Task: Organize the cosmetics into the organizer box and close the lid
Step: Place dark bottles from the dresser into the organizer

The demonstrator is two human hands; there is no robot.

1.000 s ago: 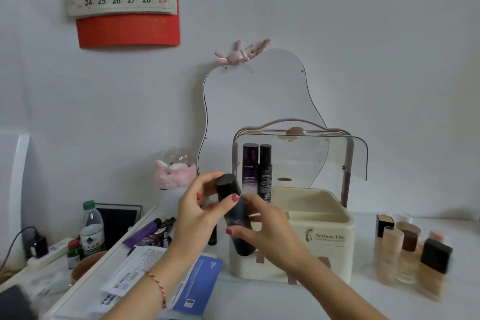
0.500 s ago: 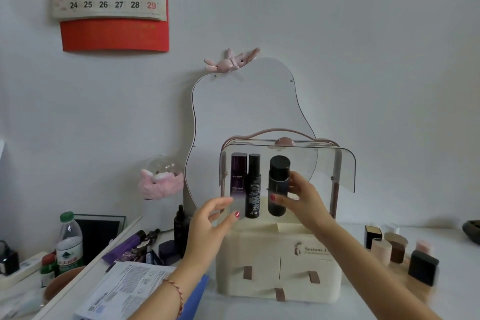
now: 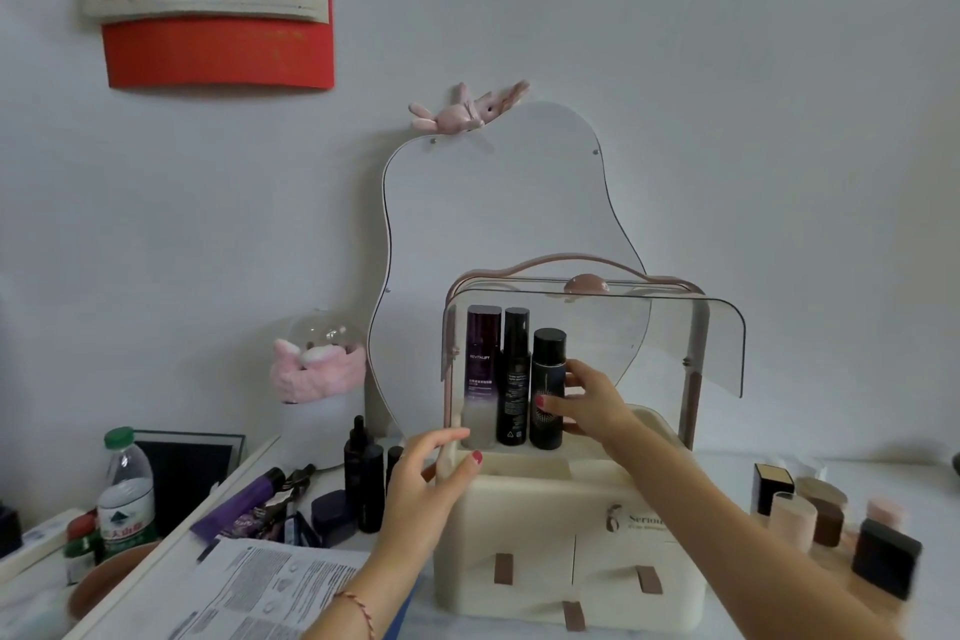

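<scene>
Both hands are near the cream plastic organizer box [image 3: 561, 525] now. One second ago they held the short black cylindrical bottle [image 3: 548, 387] together in front of the box; half a second ago the right hand [image 3: 589, 403] alone was carrying it in under the raised clear lid [image 3: 675, 327]. Now the bottle stands upright in the back compartment, just beside the tall black spray bottle [image 3: 514, 374], which stands next to the purple serum bottle [image 3: 483, 369]. The right hand's fingers are curled round the short bottle's right side, the thumb on its front, so I judge that it is set down but not yet released. The left hand [image 3: 431, 489] has let go and hovers at the left front corner of the box with fingers relaxed and slightly spread, holding nothing; I cannot tell if it touches the box.

For the task this means three bottles are now in the organizer. Much work is left: several dark bottles and a jar [image 3: 363, 483] wait on the white worktop [image 3: 810, 618] to the left of the box, and a group of beige and black foundation bottles [image 3: 831, 520] waits to the right. The lid is up, and closing it must come last.
</scene>
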